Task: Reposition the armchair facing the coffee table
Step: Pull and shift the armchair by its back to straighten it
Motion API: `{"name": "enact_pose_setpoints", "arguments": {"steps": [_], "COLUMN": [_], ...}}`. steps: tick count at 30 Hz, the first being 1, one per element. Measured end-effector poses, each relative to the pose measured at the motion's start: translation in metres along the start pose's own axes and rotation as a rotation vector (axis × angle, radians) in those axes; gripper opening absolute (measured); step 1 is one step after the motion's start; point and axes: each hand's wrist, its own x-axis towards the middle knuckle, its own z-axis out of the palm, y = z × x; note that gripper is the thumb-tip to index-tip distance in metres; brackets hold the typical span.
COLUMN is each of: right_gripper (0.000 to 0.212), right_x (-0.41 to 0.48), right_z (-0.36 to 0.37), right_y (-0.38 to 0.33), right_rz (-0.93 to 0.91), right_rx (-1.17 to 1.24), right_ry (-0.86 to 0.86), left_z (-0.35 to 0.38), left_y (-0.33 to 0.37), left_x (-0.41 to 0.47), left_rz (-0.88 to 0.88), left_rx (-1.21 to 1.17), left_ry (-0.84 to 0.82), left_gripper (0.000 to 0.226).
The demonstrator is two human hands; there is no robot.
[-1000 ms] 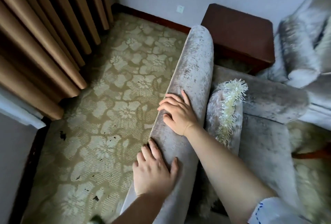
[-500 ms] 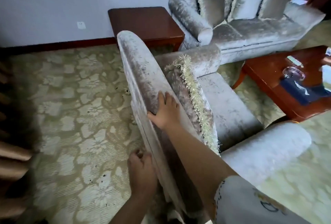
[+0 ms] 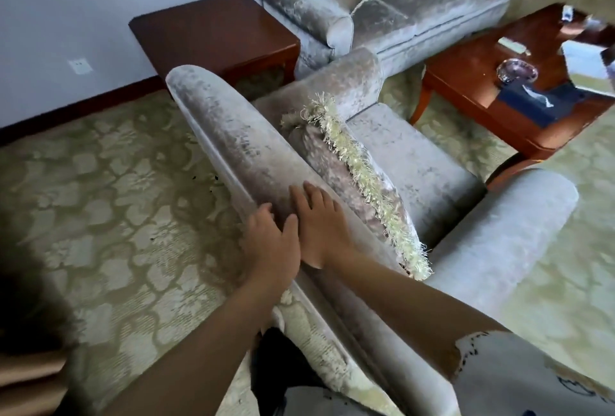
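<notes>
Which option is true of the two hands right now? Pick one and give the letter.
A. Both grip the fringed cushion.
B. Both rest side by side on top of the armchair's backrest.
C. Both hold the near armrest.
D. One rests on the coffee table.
B: the left hand and the right hand lie next to each other on the top of the armchair's backrest, not on the fringed cushion.

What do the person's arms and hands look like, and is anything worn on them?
The left hand and right hand are bare: no gloves, and no rings or watch show. The left forearm is uncovered to the picture's edge. The right arm comes out of a short white sleeve with small dark specks along its hem and a dark printed line lower down.
</notes>
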Motion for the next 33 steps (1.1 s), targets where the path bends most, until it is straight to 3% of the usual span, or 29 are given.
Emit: {"name": "enact_pose_setpoints", "arguments": {"steps": [2,7,9,15,22,27,31,33], "right_gripper": [0.096,0.091,0.088,0.078,0.063,0.053,0.049,0.051], "right_x": [0.001,-0.006,-0.002,0.004,0.059,0.141,0.2,0.222], "right_z": [0.001,0.0,-0.005,-0.023,-0.014,-0.011,-0.007,0.002], "right_y": [0.0,-0.001,-0.004,-0.012,-0.055,-0.099,-0.119,-0.124], "right_rz": [-0.008,0.005,0.034,0.114,0.575,0.763,0.911,0.946], "right_rx": [-0.011,-0.014,-0.042,-0.035,0.129,0.108,0.196,0.138], "right_ry": [-0.004,0.024,0.023,-0.017,0.06,0.114,0.219,0.238], "left_z": [-0.002,-0.033,-0.041,-0.039,-0.027,-0.045,-0.065,-0.071], "left_y": [0.008,0.021,0.026,0.021,0.007,0.005,-0.002,-0.005], "left_x": [0.032,0.118,0.161,0.244,0.279,0.319,0.379,0.411], "left_rz": [0.139,0.728,0.863,0.932,1.081,1.33,1.372,1.352], "left_rx": [0.089,0.52,0.642,0.861,0.905,0.907,0.884,0.885], "left_ry": [-0.084,-0.244,-0.281,-0.473,-0.625,-0.819,-0.908,-0.865], "left_gripper": [0.048,0.051,0.051,0.065,0.081,0.068,0.068,0.068]}}
